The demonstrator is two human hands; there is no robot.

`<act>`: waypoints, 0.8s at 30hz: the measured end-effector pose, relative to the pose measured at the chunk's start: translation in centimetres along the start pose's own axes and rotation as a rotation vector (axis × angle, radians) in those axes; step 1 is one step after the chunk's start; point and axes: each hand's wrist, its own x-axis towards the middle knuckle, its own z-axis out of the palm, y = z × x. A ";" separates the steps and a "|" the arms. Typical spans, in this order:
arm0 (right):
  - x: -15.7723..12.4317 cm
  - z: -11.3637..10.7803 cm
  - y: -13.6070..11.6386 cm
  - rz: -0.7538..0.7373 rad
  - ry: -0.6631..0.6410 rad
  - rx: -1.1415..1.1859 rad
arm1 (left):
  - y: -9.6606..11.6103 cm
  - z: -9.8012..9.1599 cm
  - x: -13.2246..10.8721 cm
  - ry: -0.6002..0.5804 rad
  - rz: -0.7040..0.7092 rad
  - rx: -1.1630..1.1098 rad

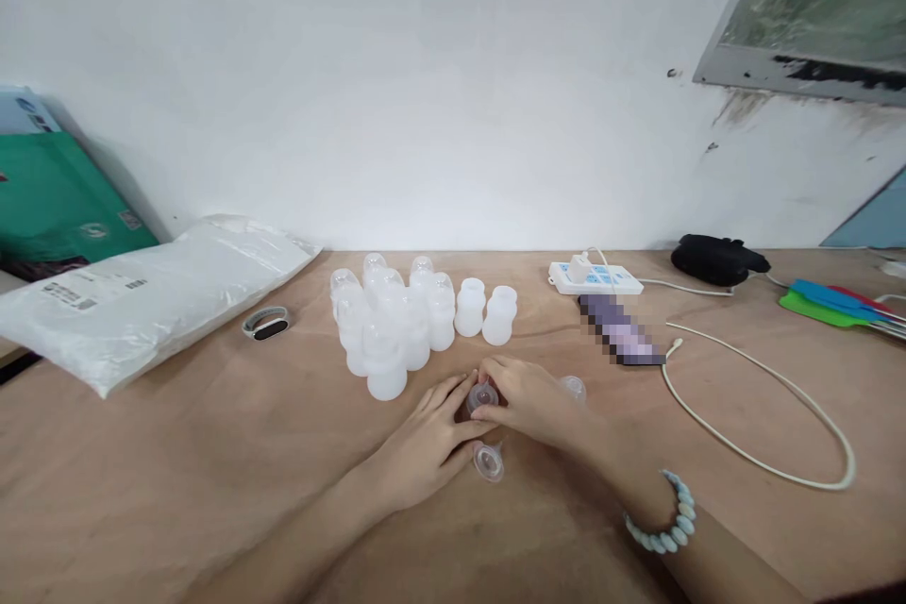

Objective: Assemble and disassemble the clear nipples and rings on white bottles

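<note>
My right hand (528,394) has its thumb and fingers around a clear bottle nipple (483,398) on the table. My left hand (435,439) lies beside it with fingers stretched out; the fingertips come close to the nipple, though contact is hard to make out. Near the left thumb is a second clear round piece (489,461), like another nipple. Partly behind my right wrist sits a clear domed cap (573,388). Beyond my hands stands a cluster of small white bottles (387,377), several under clear domed caps. To their right are two uncapped white bottles (499,316).
A white plastic package (162,302) and a wristband (267,325) lie left. On the right are a power strip (595,277), a phone (623,332), a looped white cable (785,377), a black case (716,259) and coloured flat tools (828,304). The wall borders the back.
</note>
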 end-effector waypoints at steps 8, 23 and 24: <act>0.6 -1.0 0.1 0.035 0.145 0.032 | 0.0 -0.2 -0.1 -0.059 -0.052 -0.019; 9.1 -5.5 2.8 -0.039 0.504 -0.004 | 0.1 -0.5 -0.1 -0.120 -0.125 -0.069; 9.4 -5.2 2.9 -0.034 0.493 -0.006 | 0.1 -0.5 -0.2 -0.122 -0.131 -0.071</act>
